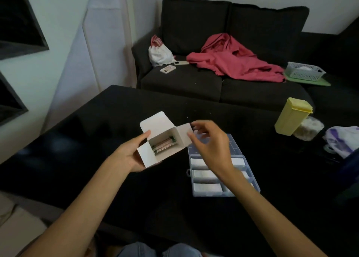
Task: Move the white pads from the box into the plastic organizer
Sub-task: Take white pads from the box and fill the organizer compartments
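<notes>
Left hand (129,155) grips the open white card box (162,140); right hand (208,142), fingers curled, apparently pinches its flap above the clear plastic organizer (223,165).

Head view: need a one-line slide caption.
Left hand holds an open white box above a black table; right hand pinches its flap beside an organizer holding white pads.

1. A small white cardboard box (164,140) is held above the black table, tilted, its flaps spread open. Inside it shows a few pink-and-green packets; what they are is unclear.
2. A clear bluish plastic organizer (223,166) lies flat on the table just right of the box, lid swung open away from the person.
3. White rectangular pads (206,186) fill its compartments.
</notes>
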`<move>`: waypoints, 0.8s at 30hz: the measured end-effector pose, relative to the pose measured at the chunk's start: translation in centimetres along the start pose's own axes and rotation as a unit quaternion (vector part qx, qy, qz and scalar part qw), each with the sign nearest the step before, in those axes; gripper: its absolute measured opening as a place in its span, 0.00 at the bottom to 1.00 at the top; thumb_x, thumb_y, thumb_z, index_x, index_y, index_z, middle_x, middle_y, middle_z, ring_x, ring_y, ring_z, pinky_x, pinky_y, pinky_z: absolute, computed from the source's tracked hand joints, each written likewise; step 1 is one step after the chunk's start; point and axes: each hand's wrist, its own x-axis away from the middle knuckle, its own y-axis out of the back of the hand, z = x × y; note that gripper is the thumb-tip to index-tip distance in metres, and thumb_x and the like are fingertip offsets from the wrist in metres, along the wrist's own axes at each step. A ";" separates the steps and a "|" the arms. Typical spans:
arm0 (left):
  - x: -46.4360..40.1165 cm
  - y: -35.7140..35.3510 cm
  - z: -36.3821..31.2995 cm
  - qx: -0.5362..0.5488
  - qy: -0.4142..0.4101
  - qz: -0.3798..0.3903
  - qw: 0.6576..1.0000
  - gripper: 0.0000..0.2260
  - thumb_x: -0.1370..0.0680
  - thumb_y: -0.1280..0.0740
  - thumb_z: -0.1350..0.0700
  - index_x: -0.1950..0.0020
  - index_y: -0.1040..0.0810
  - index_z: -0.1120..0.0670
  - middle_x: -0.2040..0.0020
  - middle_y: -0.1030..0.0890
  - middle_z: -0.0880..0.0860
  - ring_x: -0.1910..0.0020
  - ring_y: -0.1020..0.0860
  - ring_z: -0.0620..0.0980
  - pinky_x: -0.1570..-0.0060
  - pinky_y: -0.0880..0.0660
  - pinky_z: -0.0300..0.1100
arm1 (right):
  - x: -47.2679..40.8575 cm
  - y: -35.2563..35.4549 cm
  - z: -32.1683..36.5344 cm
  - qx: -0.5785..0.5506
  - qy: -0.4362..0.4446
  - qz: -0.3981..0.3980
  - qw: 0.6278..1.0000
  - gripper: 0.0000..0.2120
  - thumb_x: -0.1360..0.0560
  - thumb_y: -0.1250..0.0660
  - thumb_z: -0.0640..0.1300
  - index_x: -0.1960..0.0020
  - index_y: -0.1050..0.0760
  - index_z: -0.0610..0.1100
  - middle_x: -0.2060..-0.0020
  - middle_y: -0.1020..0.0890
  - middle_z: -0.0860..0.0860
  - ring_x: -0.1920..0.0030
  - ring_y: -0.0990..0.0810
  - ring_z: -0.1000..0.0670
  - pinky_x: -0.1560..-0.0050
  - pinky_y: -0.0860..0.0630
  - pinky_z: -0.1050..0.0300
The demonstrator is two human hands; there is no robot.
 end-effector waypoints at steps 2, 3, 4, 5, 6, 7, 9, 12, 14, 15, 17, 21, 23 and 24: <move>-0.6 -0.1 0.4 -0.004 0.013 -0.014 1.000 0.16 0.28 0.28 0.54 0.42 0.23 0.54 0.49 0.19 0.65 0.51 0.20 0.65 0.54 0.24 0.63 | 0.7 -0.3 0.8 0.079 0.127 0.065 0.987 0.09 0.26 0.32 0.44 0.45 0.21 0.46 0.51 0.18 0.52 0.53 0.20 0.57 0.53 0.24 0.65; -0.8 -0.2 0.7 -0.006 0.021 -0.019 1.000 0.15 0.28 0.28 0.54 0.42 0.23 0.54 0.50 0.19 0.65 0.52 0.20 0.66 0.55 0.24 0.63 | 0.9 -0.6 1.1 0.121 0.158 0.124 0.972 0.10 0.25 0.33 0.44 0.44 0.21 0.46 0.49 0.18 0.50 0.50 0.19 0.53 0.50 0.24 0.61; -0.9 -0.6 0.9 -0.011 0.028 -0.022 0.999 0.14 0.27 0.28 0.54 0.44 0.23 0.55 0.51 0.19 0.65 0.52 0.20 0.66 0.56 0.24 0.64 | 0.9 -1.2 1.2 0.163 0.163 0.188 0.955 0.11 0.24 0.34 0.44 0.42 0.22 0.47 0.45 0.19 0.49 0.46 0.20 0.51 0.45 0.25 0.58; -1.0 -0.8 1.1 -0.016 0.029 -0.023 0.999 0.13 0.27 0.29 0.54 0.45 0.22 0.55 0.52 0.19 0.65 0.53 0.20 0.66 0.57 0.24 0.64 | 0.8 -1.9 1.0 0.199 0.151 0.246 0.936 0.13 0.23 0.36 0.45 0.39 0.25 0.46 0.41 0.21 0.48 0.42 0.21 0.49 0.41 0.26 0.56; -1.2 -1.0 1.4 -0.019 0.031 -0.021 0.999 0.13 0.27 0.29 0.53 0.45 0.22 0.55 0.52 0.19 0.65 0.53 0.20 0.66 0.58 0.24 0.64 | 0.6 -2.6 0.6 0.233 0.135 0.290 0.918 0.15 0.23 0.36 0.45 0.37 0.27 0.46 0.38 0.23 0.47 0.40 0.23 0.47 0.38 0.28 0.55; -1.5 -1.1 1.4 -0.019 0.031 -0.017 0.999 0.13 0.27 0.28 0.53 0.44 0.22 0.55 0.51 0.19 0.65 0.52 0.20 0.66 0.58 0.24 0.63 | 0.3 -3.3 0.4 0.257 0.126 0.315 0.905 0.16 0.23 0.37 0.45 0.35 0.29 0.45 0.37 0.24 0.46 0.40 0.23 0.46 0.38 0.28 0.54; -1.9 -1.2 1.6 -0.023 0.034 -0.011 0.999 0.16 0.28 0.28 0.53 0.42 0.22 0.54 0.48 0.19 0.64 0.50 0.20 0.65 0.56 0.23 0.64 | -0.1 -4.5 -0.1 0.294 0.121 0.335 0.887 0.17 0.23 0.37 0.44 0.34 0.30 0.43 0.38 0.24 0.45 0.42 0.23 0.45 0.39 0.28 0.53; -2.5 -1.1 1.9 -0.021 0.047 -0.010 0.999 0.16 0.28 0.28 0.54 0.41 0.22 0.55 0.47 0.20 0.64 0.48 0.21 0.66 0.50 0.25 0.66 | -0.7 -5.7 -0.3 0.341 0.129 0.346 0.865 0.17 0.22 0.37 0.44 0.34 0.29 0.42 0.37 0.24 0.44 0.41 0.23 0.44 0.38 0.28 0.53; -2.5 -1.0 2.1 -0.018 0.054 -0.009 0.998 0.16 0.28 0.27 0.55 0.42 0.23 0.55 0.46 0.20 0.65 0.47 0.22 0.66 0.48 0.27 0.67 | -1.0 -6.1 0.2 0.371 0.145 0.348 0.849 0.18 0.21 0.39 0.43 0.32 0.31 0.41 0.34 0.27 0.44 0.36 0.26 0.43 0.33 0.34 0.52; -2.6 -1.0 2.2 -0.015 0.056 -0.010 0.998 0.16 0.28 0.27 0.55 0.42 0.23 0.55 0.46 0.20 0.65 0.47 0.22 0.66 0.47 0.27 0.67 | -1.1 -6.2 0.4 0.378 0.155 0.348 0.844 0.19 0.21 0.41 0.43 0.31 0.34 0.40 0.32 0.30 0.44 0.34 0.29 0.43 0.30 0.38 0.52; -2.9 -0.9 2.1 -0.012 0.060 -0.019 0.998 0.15 0.27 0.28 0.54 0.42 0.24 0.54 0.45 0.21 0.65 0.46 0.23 0.66 0.46 0.28 0.67 | -1.2 -6.2 0.6 0.386 0.169 0.347 0.838 0.20 0.20 0.42 0.42 0.29 0.36 0.40 0.30 0.33 0.44 0.31 0.32 0.43 0.28 0.43 0.52; -2.9 -0.4 1.8 -0.001 0.062 -0.020 0.998 0.14 0.27 0.29 0.54 0.43 0.24 0.54 0.46 0.21 0.65 0.47 0.22 0.66 0.44 0.28 0.66 | -1.2 -6.3 -0.1 0.386 0.185 0.351 0.833 0.19 0.21 0.41 0.44 0.32 0.32 0.39 0.33 0.28 0.44 0.35 0.27 0.44 0.32 0.36 0.54; -2.8 -0.2 1.7 -0.004 0.063 -0.018 0.998 0.14 0.26 0.29 0.54 0.43 0.24 0.55 0.46 0.21 0.65 0.47 0.22 0.66 0.46 0.27 0.67 | -1.2 -6.3 -0.9 0.375 0.191 0.358 0.834 0.18 0.21 0.39 0.44 0.34 0.30 0.40 0.36 0.26 0.44 0.38 0.25 0.44 0.35 0.32 0.54; -2.8 -0.2 1.7 -0.005 0.065 -0.016 0.998 0.14 0.26 0.29 0.54 0.42 0.25 0.55 0.45 0.22 0.65 0.47 0.22 0.66 0.48 0.27 0.67 | -1.1 -6.3 -1.2 0.369 0.196 0.361 0.834 0.17 0.22 0.38 0.45 0.34 0.30 0.41 0.36 0.25 0.45 0.38 0.25 0.45 0.36 0.31 0.54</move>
